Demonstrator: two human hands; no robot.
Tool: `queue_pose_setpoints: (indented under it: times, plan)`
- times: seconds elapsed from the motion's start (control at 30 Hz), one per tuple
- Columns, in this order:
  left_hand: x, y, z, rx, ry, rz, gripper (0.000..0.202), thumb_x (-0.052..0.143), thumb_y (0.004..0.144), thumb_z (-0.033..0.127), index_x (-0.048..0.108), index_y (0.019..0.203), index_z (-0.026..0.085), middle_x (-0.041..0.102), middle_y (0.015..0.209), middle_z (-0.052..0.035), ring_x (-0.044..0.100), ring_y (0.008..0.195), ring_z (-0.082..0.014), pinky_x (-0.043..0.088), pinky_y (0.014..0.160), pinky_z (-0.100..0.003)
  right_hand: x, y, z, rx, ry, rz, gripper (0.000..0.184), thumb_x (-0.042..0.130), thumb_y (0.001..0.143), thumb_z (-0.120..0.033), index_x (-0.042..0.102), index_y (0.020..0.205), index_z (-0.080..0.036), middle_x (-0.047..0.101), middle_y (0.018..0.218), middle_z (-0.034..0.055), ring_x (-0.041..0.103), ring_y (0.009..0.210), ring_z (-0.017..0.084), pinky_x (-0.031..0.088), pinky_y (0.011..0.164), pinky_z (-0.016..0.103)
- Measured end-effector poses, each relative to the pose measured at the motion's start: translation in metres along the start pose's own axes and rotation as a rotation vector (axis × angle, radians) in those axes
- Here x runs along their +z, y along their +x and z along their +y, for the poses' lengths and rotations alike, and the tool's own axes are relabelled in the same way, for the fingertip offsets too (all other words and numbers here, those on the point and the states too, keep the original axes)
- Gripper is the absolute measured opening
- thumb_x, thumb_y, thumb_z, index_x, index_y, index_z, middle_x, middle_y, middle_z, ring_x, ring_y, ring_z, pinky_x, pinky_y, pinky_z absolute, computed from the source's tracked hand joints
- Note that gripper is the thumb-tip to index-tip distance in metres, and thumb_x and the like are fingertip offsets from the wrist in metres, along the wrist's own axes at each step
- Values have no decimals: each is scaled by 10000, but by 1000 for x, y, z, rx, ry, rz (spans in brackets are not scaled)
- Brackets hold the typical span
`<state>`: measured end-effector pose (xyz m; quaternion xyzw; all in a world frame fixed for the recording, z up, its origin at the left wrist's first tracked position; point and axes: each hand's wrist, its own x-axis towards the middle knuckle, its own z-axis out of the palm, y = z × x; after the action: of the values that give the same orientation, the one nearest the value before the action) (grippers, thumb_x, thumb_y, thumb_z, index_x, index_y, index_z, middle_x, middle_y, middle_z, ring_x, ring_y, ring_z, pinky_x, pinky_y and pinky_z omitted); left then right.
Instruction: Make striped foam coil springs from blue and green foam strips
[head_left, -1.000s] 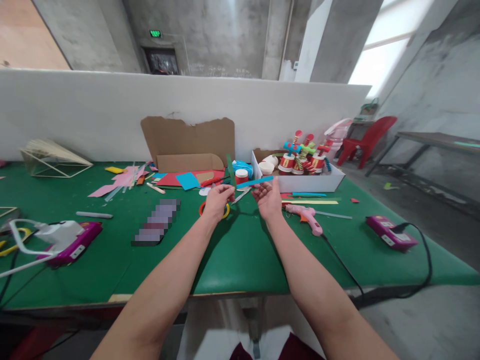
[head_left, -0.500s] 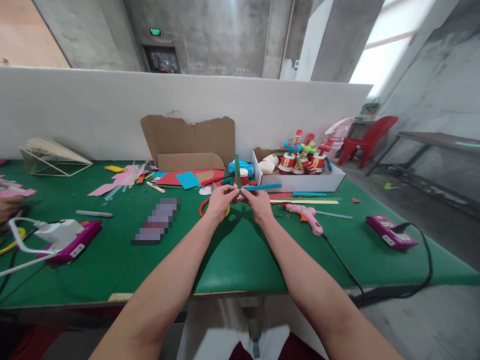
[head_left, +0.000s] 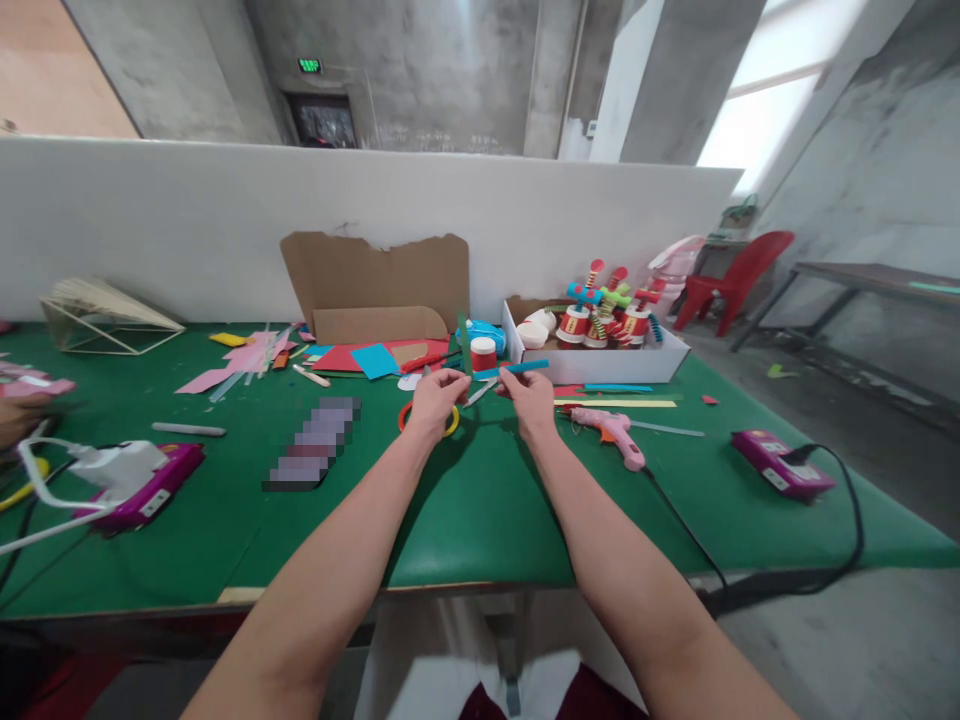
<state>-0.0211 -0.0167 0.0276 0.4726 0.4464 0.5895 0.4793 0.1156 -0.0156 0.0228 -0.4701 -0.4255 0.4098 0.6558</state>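
My left hand (head_left: pixel 438 402) pinches the lower end of a narrow green paper strip (head_left: pixel 464 343), which stands upright and is slightly blurred. A blue paper strip (head_left: pixel 534 366) lies across the fingers of my right hand (head_left: pixel 532 400), which are closed on it. Its left end reaches the foot of the green strip by my left fingertips; whether the two are stuck together I cannot tell. Behind the strips stands a red and white paper cup (head_left: pixel 483 353). On the table below my left hand is a yellow and red tape roll (head_left: pixel 451 421), partly covered.
A pink glue gun (head_left: pixel 613 428) with a cord lies to the right, near a purple power strip (head_left: pixel 781 465). A white box (head_left: pixel 600 366) holds decorated cups. Scissors (head_left: pixel 431 361), coloured paper (head_left: pixel 375 361) and cardboard (head_left: pixel 379 285) are at the back. At far left, another person's hand shows.
My hands have moved slightly apart. The blue strip has shifted left through my right fingers and tilted, and the green strip has moved a little left.
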Motion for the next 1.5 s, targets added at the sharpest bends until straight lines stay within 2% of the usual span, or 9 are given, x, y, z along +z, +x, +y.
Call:
queue_pose_setpoints:
  times: [0.17, 0.27, 0.33, 0.4, 0.5, 0.63, 0.9, 1.3, 1.5]
  plan:
    - [-3, 3, 0, -15, -17, 29, 216, 739, 561, 326, 601, 602, 165, 533, 467, 36, 483, 449, -90, 382, 490, -229, -21, 17, -7, -149, -121, 150, 187, 679, 643, -369, 631, 625, -188, 601, 513, -28, 554, 521, 131, 461, 580, 258]
    - [-3, 2, 2, -23, -59, 16, 247, 755, 533, 341, 602, 607, 161, 536, 470, 36, 479, 450, -85, 395, 500, -232, -30, 25, -14, -182, 56, 350, 175, 657, 683, -359, 611, 694, -191, 583, 532, -50, 528, 504, 101, 461, 572, 238]
    - [-2, 1, 4, -33, -113, -18, 267, 761, 518, 350, 598, 609, 159, 542, 484, 33, 480, 459, -84, 403, 509, -236, -30, 26, -17, -101, 238, 413, 154, 642, 715, -324, 571, 679, -192, 572, 537, -62, 494, 468, 74, 468, 571, 230]
    - [-1, 0, 5, -41, -166, -63, 280, 761, 512, 357, 592, 613, 157, 542, 495, 32, 482, 468, -84, 409, 518, -242, -23, 22, -16, 58, 351, 323, 143, 640, 728, -255, 552, 639, -185, 569, 525, -60, 478, 445, 58, 474, 571, 223]
    - [1, -3, 5, -45, -197, -120, 290, 762, 509, 356, 586, 617, 153, 539, 498, 29, 480, 473, -85, 407, 524, -249, -8, 8, -9, 307, 378, -39, 146, 690, 675, -165, 577, 582, -164, 614, 540, -30, 528, 483, 67, 500, 593, 227]
    - [3, -4, 3, -57, -208, -165, 302, 772, 501, 347, 581, 626, 149, 540, 500, 29, 484, 473, -84, 392, 521, -243, 7, -8, 0, 417, 436, -259, 124, 763, 595, -167, 640, 608, -168, 653, 583, -28, 570, 533, 74, 521, 615, 216]
    - [4, -5, 2, -58, -138, -126, 315, 786, 480, 348, 590, 617, 142, 540, 485, 34, 481, 456, -83, 390, 510, -241, 3, -6, 8, 421, 459, -317, 174, 811, 562, -201, 660, 640, -163, 649, 581, -31, 579, 551, 69, 520, 664, 220]
    - [4, -4, -1, 11, -69, -67, 236, 738, 544, 329, 597, 604, 149, 537, 462, 31, 472, 436, -85, 372, 479, -229, 10, -11, 11, 361, 465, -282, 269, 840, 519, -315, 650, 629, -159, 603, 556, -51, 544, 540, 49, 497, 607, 177]
    - [5, -4, -2, -2, -92, -51, 234, 740, 526, 320, 599, 591, 145, 537, 464, 30, 463, 436, -79, 378, 479, -226, 15, -13, 15, 375, 470, -239, 245, 831, 527, -304, 645, 618, -172, 589, 540, -62, 533, 526, 45, 487, 595, 173]
